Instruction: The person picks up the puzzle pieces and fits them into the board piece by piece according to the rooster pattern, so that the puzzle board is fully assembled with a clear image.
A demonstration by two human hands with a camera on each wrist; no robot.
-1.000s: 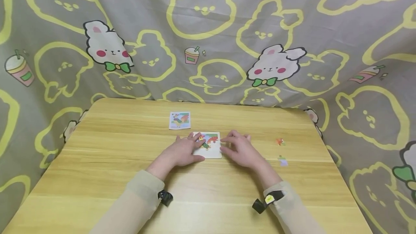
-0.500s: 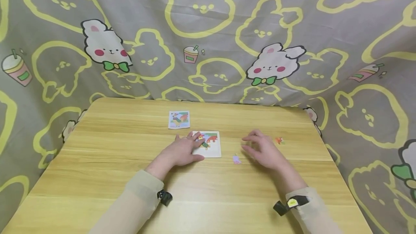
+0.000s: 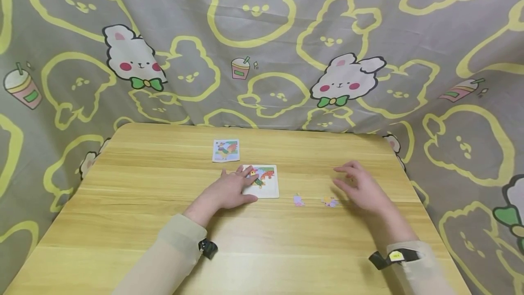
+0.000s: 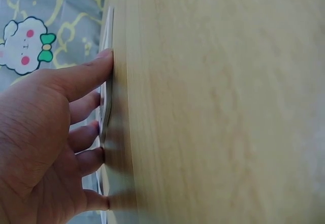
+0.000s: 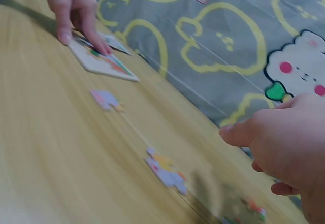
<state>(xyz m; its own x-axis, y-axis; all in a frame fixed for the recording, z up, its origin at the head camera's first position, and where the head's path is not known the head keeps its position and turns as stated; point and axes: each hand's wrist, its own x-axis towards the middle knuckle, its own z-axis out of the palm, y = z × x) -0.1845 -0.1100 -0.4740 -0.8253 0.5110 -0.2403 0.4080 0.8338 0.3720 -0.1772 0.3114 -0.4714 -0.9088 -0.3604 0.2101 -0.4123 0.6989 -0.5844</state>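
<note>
My left hand (image 3: 233, 190) rests on the left part of a white puzzle board (image 3: 268, 191), its fingers spread over a partly filled rooster picture. In the left wrist view, the thumb (image 4: 86, 76) touches the board's edge. My right hand (image 3: 364, 190) hovers at the right with thumb and fingers apart, holding nothing visible. Between it and the board lie a purple puzzle piece (image 3: 298, 200) and a yellow-and-purple puzzle piece (image 3: 329, 201). Another orange-and-green puzzle piece (image 5: 255, 210) lies on the table below the right hand, partly cut off and blurred in the right wrist view.
Behind the board, to its left, lies a small picture card (image 3: 226, 150) of a rooster. Everything lies on a wooden table (image 3: 262, 249). A grey patterned curtain (image 3: 278, 117) hangs along the table's back and sides.
My right hand has moved right, away from the board. The purple and the yellow-and-purple pieces now lie uncovered on the table. My left hand has stayed on the board.
</note>
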